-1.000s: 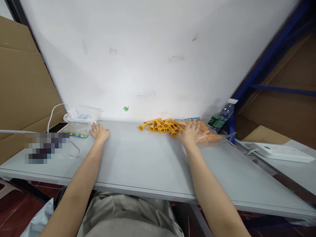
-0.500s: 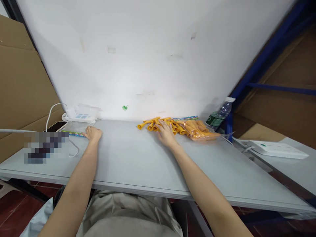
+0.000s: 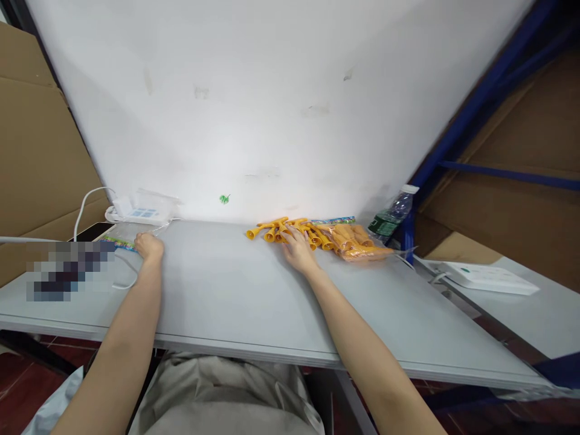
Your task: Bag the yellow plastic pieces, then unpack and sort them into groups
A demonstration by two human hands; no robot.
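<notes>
At centre frame the right hand (image 3: pixel 296 251) is lying open and flat, its grip's fingertips touching the loose yellow horns (image 3: pixel 267 230), whose long axes are running mostly left-right just above it; far left, the left hand (image 3: pixel 148 246) is curling on the clear bag (image 3: pixel 118 235), its grip unreadable, both on the bench (image 3: pixel 226 290)

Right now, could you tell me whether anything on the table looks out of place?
Only the loose orange horns at the right hand: a jumbled heap beside the packed bag. Nothing looks spilled or damaged.
</notes>
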